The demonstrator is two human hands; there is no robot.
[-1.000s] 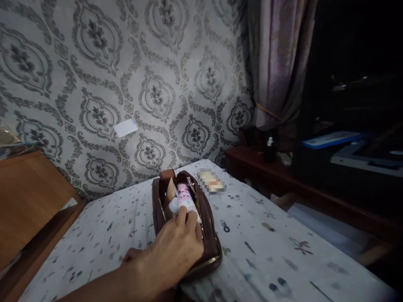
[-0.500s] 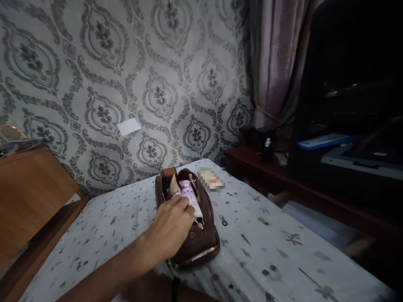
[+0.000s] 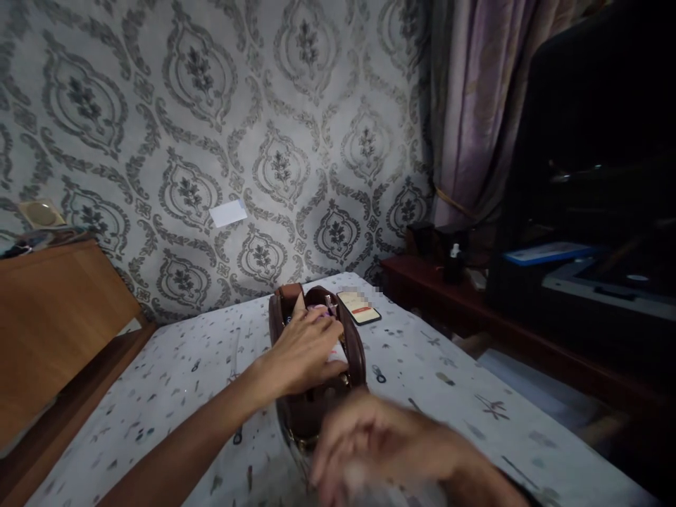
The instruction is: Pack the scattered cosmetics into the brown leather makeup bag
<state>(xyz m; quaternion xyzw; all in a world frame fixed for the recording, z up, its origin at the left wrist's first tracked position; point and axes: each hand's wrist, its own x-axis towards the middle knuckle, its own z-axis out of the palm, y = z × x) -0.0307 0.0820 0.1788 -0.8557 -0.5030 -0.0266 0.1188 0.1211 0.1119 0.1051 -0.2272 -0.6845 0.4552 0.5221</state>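
Observation:
A brown leather bag (image 3: 355, 348) lies unzipped on the patterned sheet, its opening facing up. My left hand (image 3: 309, 345) reaches into it from the left, fingers curled over a pink and white tube (image 3: 338, 352) that it covers in large part. Beside the tube a beige flap or card (image 3: 300, 304) sticks up. Nearer to me, my right hand (image 3: 374, 443) hovers at the bag's front end, smeared by motion; whether it holds anything does not show. It hides the bag's near right corner.
A phone (image 3: 360, 310) with a lit screen lies right of the bag on the white sheet (image 3: 448, 408). A wooden headboard (image 3: 63, 310) stands at left. To the right are a dark red shelf (image 3: 422, 282) with a small bottle (image 3: 454, 262) and a blue-edged flat box (image 3: 552, 253).
My right hand has come into view at the bag's near end. My left hand has shifted slightly forward over the tube, covering more of it. The view has turned a little left.

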